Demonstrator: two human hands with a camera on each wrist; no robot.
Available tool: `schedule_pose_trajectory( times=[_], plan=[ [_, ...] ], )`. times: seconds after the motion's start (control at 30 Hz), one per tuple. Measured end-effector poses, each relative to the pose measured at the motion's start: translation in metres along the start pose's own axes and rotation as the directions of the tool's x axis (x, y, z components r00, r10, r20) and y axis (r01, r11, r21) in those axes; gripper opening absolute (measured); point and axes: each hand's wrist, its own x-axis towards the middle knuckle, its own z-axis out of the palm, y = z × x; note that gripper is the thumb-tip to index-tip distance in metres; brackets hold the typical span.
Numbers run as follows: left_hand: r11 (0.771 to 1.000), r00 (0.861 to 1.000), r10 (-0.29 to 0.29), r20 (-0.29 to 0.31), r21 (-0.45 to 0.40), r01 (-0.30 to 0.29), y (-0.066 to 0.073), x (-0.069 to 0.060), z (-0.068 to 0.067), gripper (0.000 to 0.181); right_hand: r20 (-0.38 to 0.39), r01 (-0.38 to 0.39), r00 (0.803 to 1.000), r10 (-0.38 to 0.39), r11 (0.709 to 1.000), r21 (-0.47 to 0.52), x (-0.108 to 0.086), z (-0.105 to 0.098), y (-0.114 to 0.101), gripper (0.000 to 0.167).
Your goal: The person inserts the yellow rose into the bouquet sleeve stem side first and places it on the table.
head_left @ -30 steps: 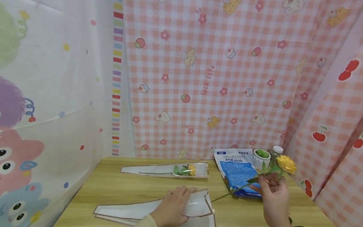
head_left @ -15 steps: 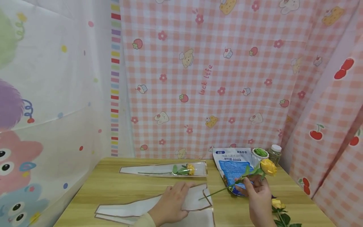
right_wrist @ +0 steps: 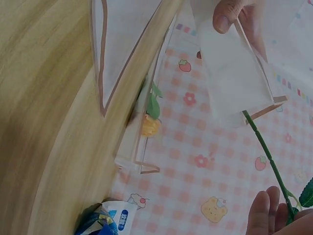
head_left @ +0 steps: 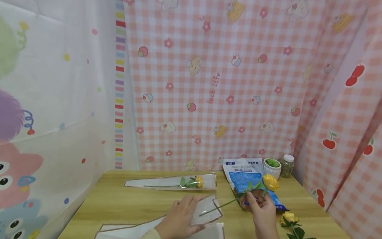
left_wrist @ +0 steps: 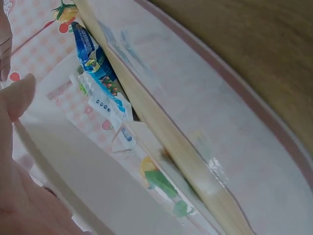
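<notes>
Across the wooden table (head_left: pixel 140 204), a strip of wood separates a sleeved rose (head_left: pixel 197 181) along the back edge from a white, brown-bordered sleeve (head_left: pixel 206 203) nearer the front. A yellow rose (head_left: pixel 271 182) slants, bloom toward the back right corner, stem tip now inside the sleeve's mouth, previously outside. The left hand (head_left: pixel 180 215) grips the sleeve; the right hand (head_left: pixel 264 209) pinches the stem below the bloom.

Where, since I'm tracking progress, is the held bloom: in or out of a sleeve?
Out: the bloom sits by the right hand, beyond the sleeve.
</notes>
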Motion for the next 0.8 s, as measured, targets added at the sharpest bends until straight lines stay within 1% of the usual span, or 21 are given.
schedule_pose_trajectory(
  times=[0.17,0.23,0.33,0.43,0.5,0.57,0.67,0.73,0.8],
  plan=[
    [1.000,1.000,0.007,-0.002,-0.003,-0.007,-0.001,-0.001,0.001,0.085,0.025,-0.019,1.000,0.019,1.000,0.009,0.000,0.000,0.001,0.021],
    [1.000,1.000,0.013,0.005,-0.009,-0.013,-0.002,-0.001,0.002,0.087,0.020,-0.030,0.999,0.030,0.999,0.009,0.000,0.000,0.002,0.022],
    [0.999,0.999,0.021,0.034,-0.034,-0.019,-0.004,-0.001,0.004,0.089,0.009,-0.037,0.999,0.037,0.999,-0.004,0.000,0.001,0.004,0.025],
    [0.999,0.998,0.021,0.067,-0.048,-0.017,-0.004,0.000,0.004,0.092,0.007,-0.060,0.998,0.060,0.998,-0.020,-0.002,0.003,0.005,0.026],
    [0.998,0.997,0.015,0.081,-0.065,-0.010,-0.003,0.001,0.003,0.093,0.009,-0.072,0.997,0.073,0.997,-0.027,-0.003,0.005,0.006,0.024],
    [0.997,0.997,0.012,0.079,-0.076,-0.006,-0.003,0.002,0.003,0.094,0.011,-0.085,0.996,0.085,0.996,-0.037,-0.004,0.006,0.006,0.025],
    [0.995,0.998,0.014,0.055,-0.095,-0.009,-0.003,0.004,0.004,0.094,0.029,-0.102,0.994,0.104,0.993,-0.065,-0.004,0.008,0.009,0.024],
    [0.995,0.999,0.015,0.047,-0.102,-0.010,-0.004,0.006,0.005,0.094,0.043,-0.120,0.991,0.124,0.988,-0.099,-0.003,0.009,0.012,0.021],
    [0.994,0.999,0.013,0.050,-0.113,-0.007,-0.004,0.006,0.006,0.094,0.072,-0.126,0.988,0.137,0.983,-0.137,-0.003,0.010,0.016,0.021]
  ],
)
